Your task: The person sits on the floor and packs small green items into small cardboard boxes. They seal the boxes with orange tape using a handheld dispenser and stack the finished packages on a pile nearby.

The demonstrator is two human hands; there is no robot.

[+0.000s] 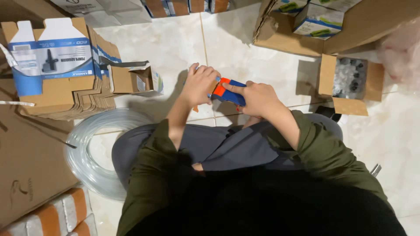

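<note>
Between your hands sits a small blue-and-orange box (228, 92). Far left lies a stack of flat blue-and-brown cartons (57, 65); far right, an open brown carton (350, 83) of wrapped parts.

I saw the flat carton stack (57, 83) left of my hands, tubing coil (87, 148) below it, open box (350, 83) right.

Packing room, flat cartons (65, 94), open boxes (350, 83), tiled floor (175, 43)

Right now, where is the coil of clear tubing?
In the head view, the coil of clear tubing lies on the tiled floor at the person's left, below the stack of flat cartons.
</note>
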